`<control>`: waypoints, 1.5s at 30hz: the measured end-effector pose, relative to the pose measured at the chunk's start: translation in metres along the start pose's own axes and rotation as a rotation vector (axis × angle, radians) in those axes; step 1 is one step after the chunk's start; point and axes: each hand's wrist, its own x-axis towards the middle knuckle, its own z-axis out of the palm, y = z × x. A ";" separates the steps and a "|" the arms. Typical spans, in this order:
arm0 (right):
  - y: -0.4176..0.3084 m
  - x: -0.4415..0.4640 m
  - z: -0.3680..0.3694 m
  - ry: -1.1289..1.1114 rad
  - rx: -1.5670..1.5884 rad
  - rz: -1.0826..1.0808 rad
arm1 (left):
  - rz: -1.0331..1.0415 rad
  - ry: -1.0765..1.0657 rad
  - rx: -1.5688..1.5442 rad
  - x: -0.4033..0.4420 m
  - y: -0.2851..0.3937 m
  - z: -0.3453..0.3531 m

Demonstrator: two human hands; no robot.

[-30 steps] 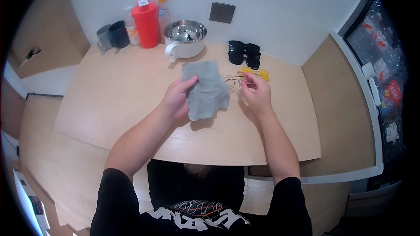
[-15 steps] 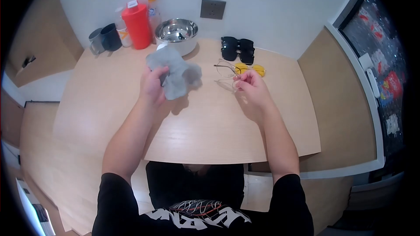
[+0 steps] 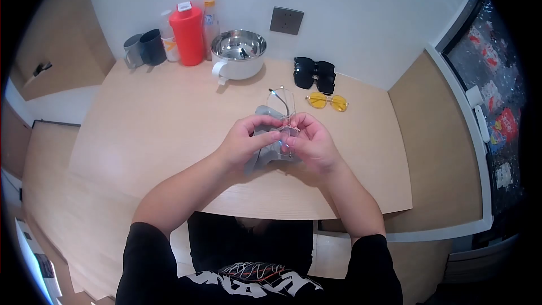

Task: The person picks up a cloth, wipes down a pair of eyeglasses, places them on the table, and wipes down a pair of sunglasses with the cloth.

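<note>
My left hand (image 3: 252,137) is closed on a grey cloth (image 3: 261,161), which drapes below and behind the fingers over the wooden table. My right hand (image 3: 314,142) pinches a pair of clear eyeglasses (image 3: 286,101) with thin metal frames. Both hands meet above the middle of the table, and the cloth lies against the lower part of the glasses. One thin temple arm sticks up above the fingers. Much of the lenses is hidden by the fingers.
Yellow-tinted glasses (image 3: 327,101) and black sunglasses (image 3: 314,74) lie at the back right. A steel-lined white bowl (image 3: 238,55), a red tumbler (image 3: 188,35), bottles and two dark mugs (image 3: 151,48) line the wall. A wall socket (image 3: 286,20) is above.
My left hand has brought the cloth right and down to the glasses. My right hand has moved left and toward me with the glasses, away from the yellow pair.
</note>
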 end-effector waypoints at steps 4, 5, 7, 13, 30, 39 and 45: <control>0.003 0.001 -0.003 0.011 -0.132 0.021 | 0.015 0.032 0.089 0.004 -0.009 -0.005; 0.004 0.001 -0.006 0.001 -0.167 0.027 | 0.008 0.036 0.102 0.006 -0.013 -0.009; 0.004 0.003 -0.010 -0.053 -0.218 -0.043 | -0.068 0.061 0.024 0.005 -0.006 -0.004; 0.003 0.003 -0.013 -0.058 -0.376 -0.108 | -0.201 0.026 -0.197 0.003 -0.003 -0.002; -0.006 0.002 -0.001 0.343 -0.446 -0.104 | 0.123 0.025 -0.124 0.009 -0.016 -0.029; -0.023 0.000 -0.023 0.360 -0.380 -0.048 | -0.109 -0.115 -0.053 0.005 -0.005 -0.024; -0.004 -0.001 -0.019 0.215 -0.809 -0.255 | -0.150 -0.337 0.093 0.005 -0.009 -0.031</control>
